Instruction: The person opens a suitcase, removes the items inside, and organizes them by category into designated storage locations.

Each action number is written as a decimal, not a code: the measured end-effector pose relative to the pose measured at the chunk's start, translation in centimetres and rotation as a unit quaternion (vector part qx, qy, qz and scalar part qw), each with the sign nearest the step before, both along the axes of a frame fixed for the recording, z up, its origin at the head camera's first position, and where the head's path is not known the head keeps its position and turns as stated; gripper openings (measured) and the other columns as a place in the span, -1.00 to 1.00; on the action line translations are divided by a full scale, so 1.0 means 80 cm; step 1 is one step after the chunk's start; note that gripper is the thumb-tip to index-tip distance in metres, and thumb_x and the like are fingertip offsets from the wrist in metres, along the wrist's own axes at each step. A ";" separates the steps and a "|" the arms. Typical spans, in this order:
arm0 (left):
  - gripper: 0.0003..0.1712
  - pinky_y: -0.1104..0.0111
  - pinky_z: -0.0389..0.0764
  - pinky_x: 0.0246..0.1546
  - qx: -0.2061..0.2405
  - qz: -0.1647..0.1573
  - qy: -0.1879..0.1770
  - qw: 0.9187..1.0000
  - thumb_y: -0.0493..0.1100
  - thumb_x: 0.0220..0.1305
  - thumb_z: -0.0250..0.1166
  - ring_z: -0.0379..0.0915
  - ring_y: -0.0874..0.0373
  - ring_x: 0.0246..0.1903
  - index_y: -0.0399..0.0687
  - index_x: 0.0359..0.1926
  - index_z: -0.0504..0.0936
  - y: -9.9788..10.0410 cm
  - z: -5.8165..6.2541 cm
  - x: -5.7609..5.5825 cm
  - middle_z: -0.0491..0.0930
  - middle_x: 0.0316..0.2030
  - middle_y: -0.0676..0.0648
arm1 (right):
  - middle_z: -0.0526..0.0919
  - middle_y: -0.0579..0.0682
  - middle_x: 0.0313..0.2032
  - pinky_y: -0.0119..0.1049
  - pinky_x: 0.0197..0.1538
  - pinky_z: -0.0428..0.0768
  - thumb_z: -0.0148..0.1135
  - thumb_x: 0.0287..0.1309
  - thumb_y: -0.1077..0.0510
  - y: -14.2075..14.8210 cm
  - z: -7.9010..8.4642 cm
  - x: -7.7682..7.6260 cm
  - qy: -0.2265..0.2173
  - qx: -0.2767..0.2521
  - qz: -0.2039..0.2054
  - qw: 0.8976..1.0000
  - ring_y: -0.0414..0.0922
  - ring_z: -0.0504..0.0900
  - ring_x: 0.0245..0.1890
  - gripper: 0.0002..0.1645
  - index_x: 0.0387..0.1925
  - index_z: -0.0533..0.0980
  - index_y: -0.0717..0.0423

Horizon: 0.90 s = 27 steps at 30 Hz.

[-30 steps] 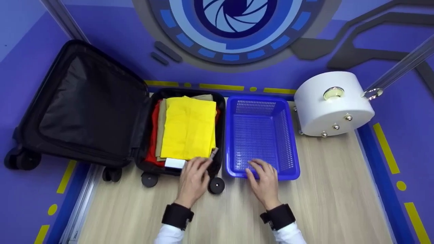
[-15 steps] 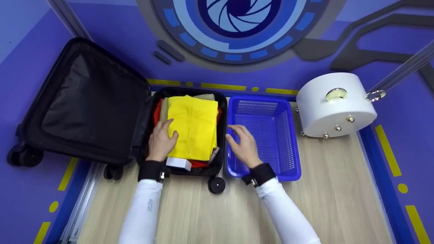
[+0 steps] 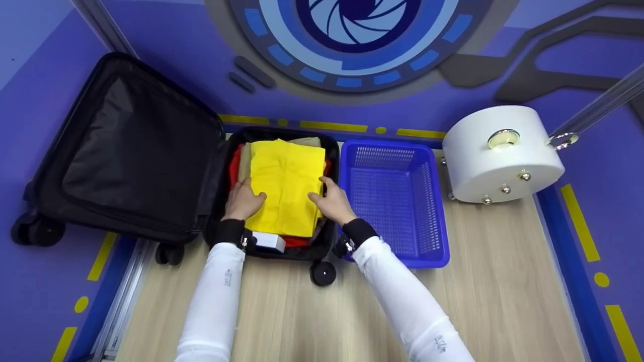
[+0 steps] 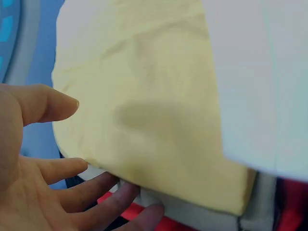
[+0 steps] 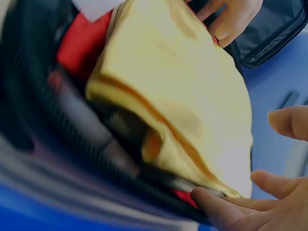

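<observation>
A folded yellow garment (image 3: 284, 171) lies on top of red and beige folded clothes inside an open black suitcase (image 3: 333, 151). At its left edge is my left hand (image 3: 243, 202), fingers spread along the side. In the left wrist view the thumb stands apart above the yellow cloth while fingertips (image 4: 126, 191) reach its edge. My right hand (image 3: 333, 203) is at the opposite edge. The right wrist view shows fingers (image 5: 216, 204) at the lower side of the fold and the thumb held away. A small white box (image 3: 269, 242) sits at the suitcase's near end.
The suitcase lid (image 3: 136, 156) leans open at the left. Right of the suitcase stands a blue perforated plastic basket (image 3: 395, 211). Farther right is a white drum-shaped case (image 3: 503, 151) with metal studs. Purple walls enclose the wooden tabletop (image 3: 297, 311).
The left hand moved from the white box up to the garment's left side. The right hand went from the basket's near rim leftward to the garment's right edge.
</observation>
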<state>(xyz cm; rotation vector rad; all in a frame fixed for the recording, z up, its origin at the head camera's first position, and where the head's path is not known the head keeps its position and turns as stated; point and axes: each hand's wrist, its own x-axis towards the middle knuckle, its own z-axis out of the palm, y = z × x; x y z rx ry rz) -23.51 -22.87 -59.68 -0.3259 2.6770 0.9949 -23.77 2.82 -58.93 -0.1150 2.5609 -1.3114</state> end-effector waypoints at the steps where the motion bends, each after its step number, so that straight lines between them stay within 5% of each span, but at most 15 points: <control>1: -0.11 -0.07 0.22 0.45 0.003 0.000 -0.003 1.000 -0.01 0.43 0.17 0.15 -0.33 0.46 -0.30 0.61 0.06 0.002 -0.001 -0.001 0.16 0.51 -0.41 | 0.58 0.32 0.25 -0.10 0.18 0.57 0.28 0.36 -0.02 -0.003 -0.002 -0.001 -0.011 -0.002 -0.004 1.000 0.05 0.68 0.02 -0.16 0.52 0.25 0.22; 5: -0.03 -0.04 0.20 0.47 0.025 0.008 -0.018 0.999 -0.01 0.43 0.18 0.12 -0.36 0.47 -0.37 0.61 -0.06 0.006 0.000 -0.005 0.08 0.54 -0.43 | 0.44 0.33 0.39 -0.03 0.38 0.44 0.31 0.31 0.03 -0.011 -0.009 -0.004 -0.013 -0.011 -0.024 1.000 0.16 0.47 0.37 -0.14 0.52 0.24 0.25; 12: 0.02 0.07 0.20 0.48 0.075 0.030 -0.037 0.996 -0.11 0.40 0.19 0.13 -0.25 0.47 -0.41 0.60 -0.22 0.002 -0.003 -0.008 0.05 0.53 -0.47 | 0.55 0.28 0.10 -0.04 0.21 0.51 0.35 0.22 0.19 -0.021 -0.017 -0.004 0.039 -0.016 -0.032 0.999 0.16 0.54 0.09 -0.24 0.42 0.37 0.31; 18: 0.15 0.07 0.43 0.23 0.123 0.003 -0.008 0.992 -0.35 0.35 0.14 0.41 -0.30 0.17 -0.08 0.65 -0.48 0.008 -0.009 -0.003 0.20 0.47 -0.51 | 0.50 0.27 0.08 -0.06 0.22 0.51 0.31 0.26 0.24 -0.020 -0.021 0.000 0.039 0.005 0.018 0.999 0.11 0.52 0.05 -0.33 0.40 0.45 0.21; 20: 0.11 0.07 0.43 0.17 0.128 -0.013 0.021 0.992 -0.43 0.34 0.10 0.43 -0.30 0.12 0.00 0.68 -0.39 0.009 -0.009 -0.003 0.26 0.45 -0.48 | 0.50 0.31 0.16 -0.05 0.30 0.47 0.30 0.26 0.27 -0.019 -0.023 0.000 0.039 0.004 0.031 0.999 0.14 0.53 0.15 -0.34 0.40 0.46 0.20; 27: -0.28 0.07 0.17 0.49 0.111 -0.048 0.078 0.990 -0.44 0.38 -0.01 0.13 -0.15 0.50 -0.12 0.55 0.31 0.009 0.005 -0.009 0.20 0.52 -0.26 | 0.38 0.27 0.44 -0.03 0.50 0.28 0.18 0.21 0.39 -0.011 -0.019 -0.006 0.052 -0.039 0.031 0.997 0.19 0.34 0.46 -0.24 0.47 0.39 0.18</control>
